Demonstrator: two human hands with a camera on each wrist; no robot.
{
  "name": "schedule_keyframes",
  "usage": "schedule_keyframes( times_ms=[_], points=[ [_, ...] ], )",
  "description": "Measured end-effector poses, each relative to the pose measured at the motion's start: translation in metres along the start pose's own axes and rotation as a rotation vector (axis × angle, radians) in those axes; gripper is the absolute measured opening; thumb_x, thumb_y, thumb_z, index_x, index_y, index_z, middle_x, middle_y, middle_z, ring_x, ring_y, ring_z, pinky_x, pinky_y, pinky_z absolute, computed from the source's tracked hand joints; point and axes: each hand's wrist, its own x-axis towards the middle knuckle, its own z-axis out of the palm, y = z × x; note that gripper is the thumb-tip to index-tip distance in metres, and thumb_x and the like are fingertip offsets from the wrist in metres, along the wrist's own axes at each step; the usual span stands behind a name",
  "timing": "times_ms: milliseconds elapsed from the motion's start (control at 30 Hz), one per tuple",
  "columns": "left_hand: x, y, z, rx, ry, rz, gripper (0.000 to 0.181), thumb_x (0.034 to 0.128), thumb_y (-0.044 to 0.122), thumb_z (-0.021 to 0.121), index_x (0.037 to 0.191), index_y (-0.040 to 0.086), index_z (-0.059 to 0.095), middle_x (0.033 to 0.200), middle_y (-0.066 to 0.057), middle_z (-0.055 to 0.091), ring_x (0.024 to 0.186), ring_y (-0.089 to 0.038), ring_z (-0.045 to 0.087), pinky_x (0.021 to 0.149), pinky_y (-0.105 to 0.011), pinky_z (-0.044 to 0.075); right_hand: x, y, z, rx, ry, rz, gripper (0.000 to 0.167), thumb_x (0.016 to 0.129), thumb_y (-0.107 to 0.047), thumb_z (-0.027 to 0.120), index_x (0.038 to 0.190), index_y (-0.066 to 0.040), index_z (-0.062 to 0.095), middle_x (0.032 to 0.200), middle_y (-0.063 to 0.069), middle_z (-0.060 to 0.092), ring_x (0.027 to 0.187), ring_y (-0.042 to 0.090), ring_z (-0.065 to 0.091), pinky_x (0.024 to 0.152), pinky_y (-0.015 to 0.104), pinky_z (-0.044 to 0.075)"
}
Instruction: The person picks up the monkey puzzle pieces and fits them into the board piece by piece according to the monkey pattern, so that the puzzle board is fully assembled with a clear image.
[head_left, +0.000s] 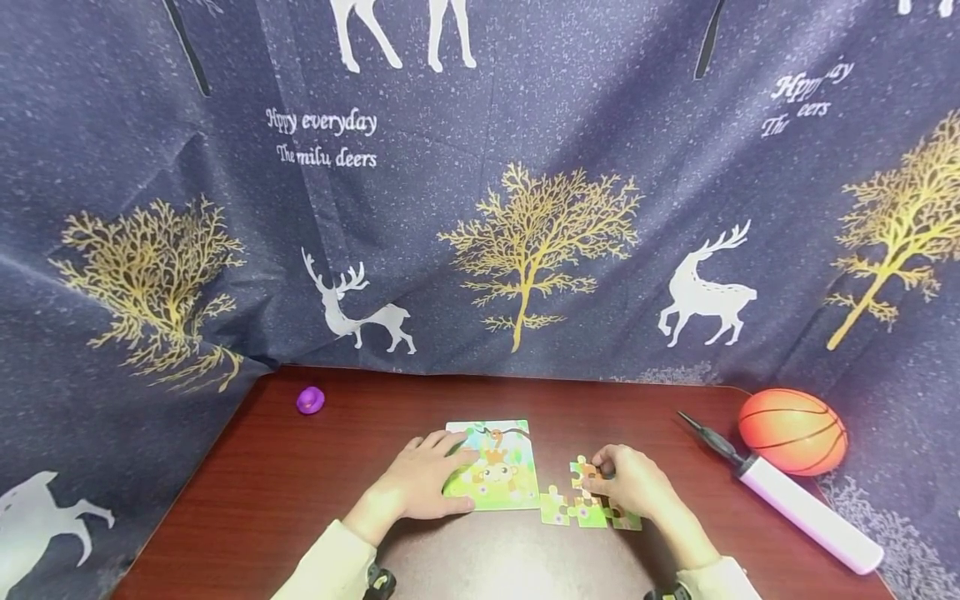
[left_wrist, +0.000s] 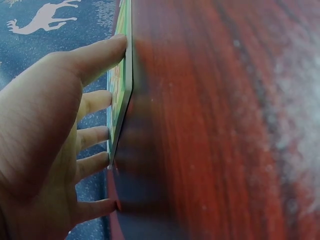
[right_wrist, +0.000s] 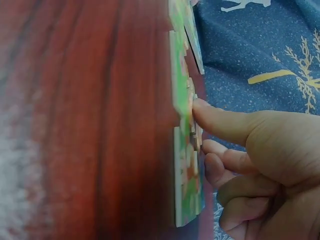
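Note:
A square picture board [head_left: 508,493] with a cartoon monkey on green lies on the table. My left hand [head_left: 427,479] rests spread over its left side, thumb at the near edge; the left wrist view shows the thumb and fingers touching the board's edge [left_wrist: 122,95]. To the right lie several jigsaw puzzle pieces [head_left: 591,516], green and orange, partly joined. Over them, my right hand [head_left: 636,482] pinches an orange puzzle piece between thumb and index finger, its other fingers curled. The right wrist view shows the thumb against the pieces [right_wrist: 187,200]; the hand hides some of them.
On the right of the brown table [head_left: 360,467] are an orange basketball [head_left: 792,432] and a white hand pump [head_left: 810,517] with a black nozzle. A small purple object [head_left: 310,400] lies at the back left. A dark blue patterned curtain [head_left: 420,275] hangs behind.

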Motion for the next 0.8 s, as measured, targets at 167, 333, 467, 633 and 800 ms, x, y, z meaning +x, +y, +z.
schedule_keyframes(
  times_ms=[167, 333, 467, 633, 800],
  points=[
    [0.001, 0.000, 0.001, -0.006, 0.003, 0.003, 0.072, 0.0898, 0.064, 0.066, 0.151, 0.028, 0.055, 0.159, -0.006, 0.042, 0.146, -0.032, 0.037, 0.113, -0.060, 0.035, 0.000, -0.002, -0.002, -0.018, -0.028, 0.003, 0.034, 0.082, -0.038, 0.089, 0.101, -0.016, 0.072, 0.089, -0.005, 0.062, 0.078, 0.012, 0.057, 0.069, 0.041, 0.050],
    [0.000, -0.001, 0.001, -0.007, 0.008, 0.005, 0.072, 0.0900, 0.064, 0.066, 0.151, 0.028, 0.056, 0.159, -0.006, 0.042, 0.146, -0.032, 0.037, 0.112, -0.060, 0.035, -0.001, -0.005, -0.004, -0.013, -0.032, -0.002, 0.032, 0.083, -0.035, 0.088, 0.101, -0.015, 0.071, 0.088, -0.004, 0.061, 0.075, 0.012, 0.055, 0.068, 0.039, 0.049],
    [0.000, -0.002, 0.001, -0.012, 0.005, 0.008, 0.072, 0.0904, 0.064, 0.066, 0.151, 0.028, 0.055, 0.159, -0.006, 0.042, 0.146, -0.032, 0.037, 0.112, -0.060, 0.035, -0.001, -0.008, -0.004, -0.008, -0.027, -0.005, 0.033, 0.083, -0.032, 0.088, 0.103, -0.014, 0.070, 0.089, -0.004, 0.062, 0.070, 0.010, 0.058, 0.069, 0.039, 0.050],
    [0.000, -0.002, 0.001, -0.007, 0.003, 0.010, 0.071, 0.0910, 0.064, 0.065, 0.151, 0.028, 0.055, 0.159, -0.006, 0.042, 0.146, -0.032, 0.036, 0.113, -0.059, 0.035, 0.000, -0.010, -0.004, -0.009, -0.021, -0.008, 0.033, 0.083, -0.028, 0.088, 0.103, -0.015, 0.066, 0.089, -0.006, 0.066, 0.071, 0.009, 0.060, 0.070, 0.041, 0.051],
    [0.000, -0.002, 0.001, -0.001, 0.005, 0.014, 0.071, 0.0912, 0.065, 0.064, 0.152, 0.028, 0.055, 0.159, -0.006, 0.042, 0.146, -0.031, 0.037, 0.112, -0.059, 0.035, -0.001, -0.012, -0.002, 0.011, -0.025, -0.009, 0.028, 0.084, -0.020, 0.086, 0.101, -0.015, 0.065, 0.083, -0.010, 0.066, 0.071, 0.009, 0.060, 0.066, 0.039, 0.050]
  ],
)
